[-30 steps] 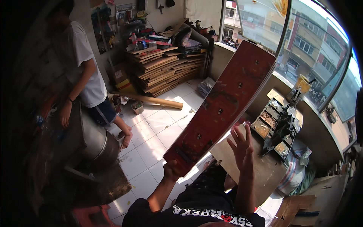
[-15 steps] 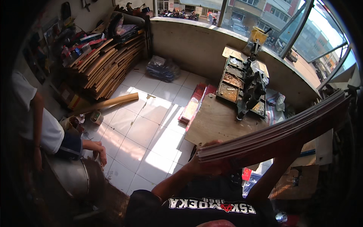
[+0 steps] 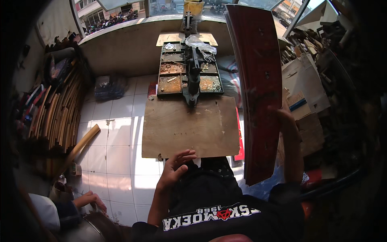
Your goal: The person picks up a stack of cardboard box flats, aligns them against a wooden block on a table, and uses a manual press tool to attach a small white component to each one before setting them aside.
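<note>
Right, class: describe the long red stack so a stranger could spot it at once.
Find the brown tabletop at centre. Just right of it, the right hand holds the long red stack. Unlike the small bright red piece by the tabletop's edge, it is dark and hand-held.

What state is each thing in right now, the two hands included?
Left hand: holding nothing, fingers spread, at the board's near edge; contact unclear
Right hand: gripping the stack's right side
Long dark-red stack of thin sheets: held raised, right of the board
Flat brown wooden board: lying level
Black rectangular compartmented tray: uncovered, small pieces inside
Crumpled clear plastic bag: draped near the tray's far end
Brown cylindrical tube: lying slantwise
</note>
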Tool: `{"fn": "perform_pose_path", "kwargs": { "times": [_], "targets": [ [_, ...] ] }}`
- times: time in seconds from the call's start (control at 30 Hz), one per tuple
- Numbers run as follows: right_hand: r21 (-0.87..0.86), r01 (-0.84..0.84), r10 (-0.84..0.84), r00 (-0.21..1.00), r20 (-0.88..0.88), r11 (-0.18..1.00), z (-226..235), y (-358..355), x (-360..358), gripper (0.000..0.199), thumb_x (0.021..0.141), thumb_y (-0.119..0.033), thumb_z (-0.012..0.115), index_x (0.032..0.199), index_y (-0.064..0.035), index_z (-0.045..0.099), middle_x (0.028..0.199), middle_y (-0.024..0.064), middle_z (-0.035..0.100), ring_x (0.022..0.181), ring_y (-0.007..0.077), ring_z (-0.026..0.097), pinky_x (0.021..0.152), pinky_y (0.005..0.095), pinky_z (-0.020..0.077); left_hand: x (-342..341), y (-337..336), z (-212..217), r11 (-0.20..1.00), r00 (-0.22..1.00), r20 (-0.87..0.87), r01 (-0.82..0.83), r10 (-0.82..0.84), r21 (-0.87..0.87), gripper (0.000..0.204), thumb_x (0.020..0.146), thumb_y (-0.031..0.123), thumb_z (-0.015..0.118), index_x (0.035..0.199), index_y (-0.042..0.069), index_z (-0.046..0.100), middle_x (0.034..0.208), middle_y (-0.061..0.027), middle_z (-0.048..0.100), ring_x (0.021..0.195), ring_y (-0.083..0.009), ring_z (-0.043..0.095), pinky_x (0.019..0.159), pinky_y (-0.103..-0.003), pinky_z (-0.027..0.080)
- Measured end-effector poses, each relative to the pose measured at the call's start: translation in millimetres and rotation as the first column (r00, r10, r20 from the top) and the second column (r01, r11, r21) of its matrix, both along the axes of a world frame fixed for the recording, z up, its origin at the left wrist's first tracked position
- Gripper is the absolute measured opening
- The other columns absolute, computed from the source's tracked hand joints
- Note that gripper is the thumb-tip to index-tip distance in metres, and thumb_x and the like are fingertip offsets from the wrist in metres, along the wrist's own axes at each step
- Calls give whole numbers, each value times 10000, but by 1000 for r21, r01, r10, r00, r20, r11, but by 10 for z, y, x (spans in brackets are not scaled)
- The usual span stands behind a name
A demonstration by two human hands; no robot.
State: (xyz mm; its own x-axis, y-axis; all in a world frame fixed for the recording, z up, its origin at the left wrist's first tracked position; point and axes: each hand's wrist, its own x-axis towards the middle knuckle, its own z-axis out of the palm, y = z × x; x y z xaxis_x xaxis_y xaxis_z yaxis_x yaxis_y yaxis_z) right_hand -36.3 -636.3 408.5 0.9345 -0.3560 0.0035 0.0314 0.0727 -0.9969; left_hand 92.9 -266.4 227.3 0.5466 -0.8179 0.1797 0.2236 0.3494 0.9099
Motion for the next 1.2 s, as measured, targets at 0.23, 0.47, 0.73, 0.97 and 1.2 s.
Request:
{"fn": "perform_pose_path", "kwargs": {
  "times": [0.23,0.47,0.73,0.97,1.2],
  "targets": [
    [-497,-378,268,922,-279,781,-111,343,459,672,655,-177,865,1210,-1,529,998,131,686,903,192,672,789,325,519,276,68,-68,865,862,79,-502,501,-6,923,868,630,593,1491,58,222,1441,-237,402,1279,-368,491,1070,-480,394],
    [-903,-359,291,913,-287,237,-356,838,966,557,631,-193,842,1084,-63,544,896,123,658,819,347,659,685,422,505,808,541,30,515,492,178,-847,853,-130,1183,740,836,524,1524,50,116,1513,-227,298,1390,-347,342,1140,-507,285],
    [-951,-293,239,934,-264,96,-1001,1071,1722,489,695,-224,807,1067,-104,514,892,96,628,787,344,660,664,446,514,1503,555,-198,400,306,429,-905,850,-146,648,934,400,634,1367,-22,399,1352,-192,483,1276,-281,471,1089,-399,361],
    [-953,-288,238,936,-259,96,-1349,1037,1986,499,690,-230,804,1088,-122,522,897,99,628,791,356,655,673,459,512,1050,321,-555,-33,-152,738,-984,657,-173,496,862,139,557,1292,-52,403,1354,-231,394,1290,-362,401,1102,-477,305],
    [-955,-276,215,944,-248,107,-1539,994,2009,477,698,-185,776,1098,-127,524,896,102,628,798,370,650,675,472,511,1278,428,-637,278,297,471,-954,830,113,639,997,385,446,1445,-36,272,1486,-203,336,1379,-335,350,1150,-463,228]
  ]
}}
